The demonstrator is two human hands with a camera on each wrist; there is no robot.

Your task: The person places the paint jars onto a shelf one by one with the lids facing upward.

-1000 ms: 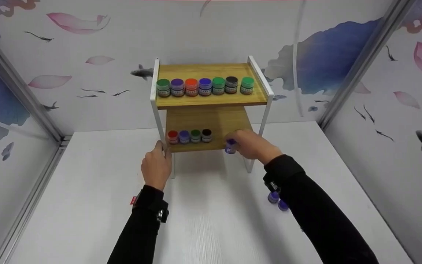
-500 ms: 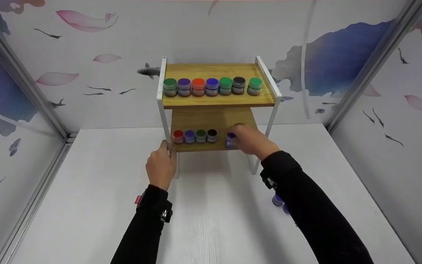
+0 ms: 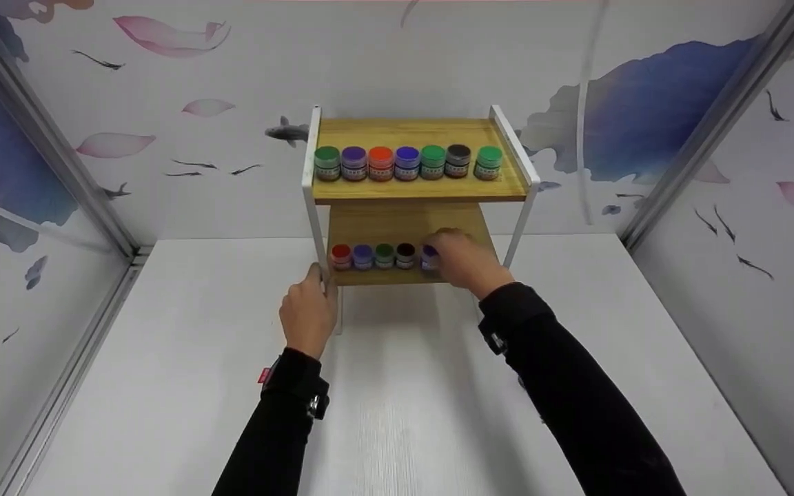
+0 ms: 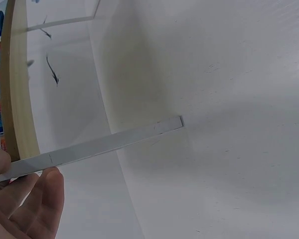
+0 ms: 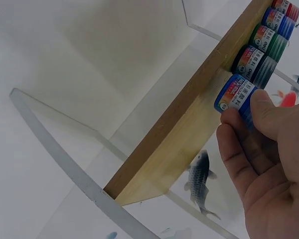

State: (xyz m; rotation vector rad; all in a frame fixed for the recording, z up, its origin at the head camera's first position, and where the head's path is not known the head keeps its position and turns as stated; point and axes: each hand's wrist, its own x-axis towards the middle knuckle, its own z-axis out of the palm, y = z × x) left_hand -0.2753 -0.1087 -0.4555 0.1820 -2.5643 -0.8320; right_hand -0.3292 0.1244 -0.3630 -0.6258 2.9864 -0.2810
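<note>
My right hand pinches a blue paint jar between thumb and fingers at the front of the lower wooden shelf. The jar is upright, just right of a black-lidded paint jar. Red, blue and green jars continue that row leftward. With my left hand I hold the white front-left leg of the rack, thumb on one side and fingers on the other. Whether the held jar bears fully on the board cannot be told.
On the upper shelf stands a row of several paint jars, the rightmost green one set slightly apart. White side rails edge that shelf. The rack stands on a white table between patterned walls.
My right hand has brought the blue jar from in front of the lower shelf back onto it and left toward the black one. The loose purple jars have become hidden behind the right sleeve.
</note>
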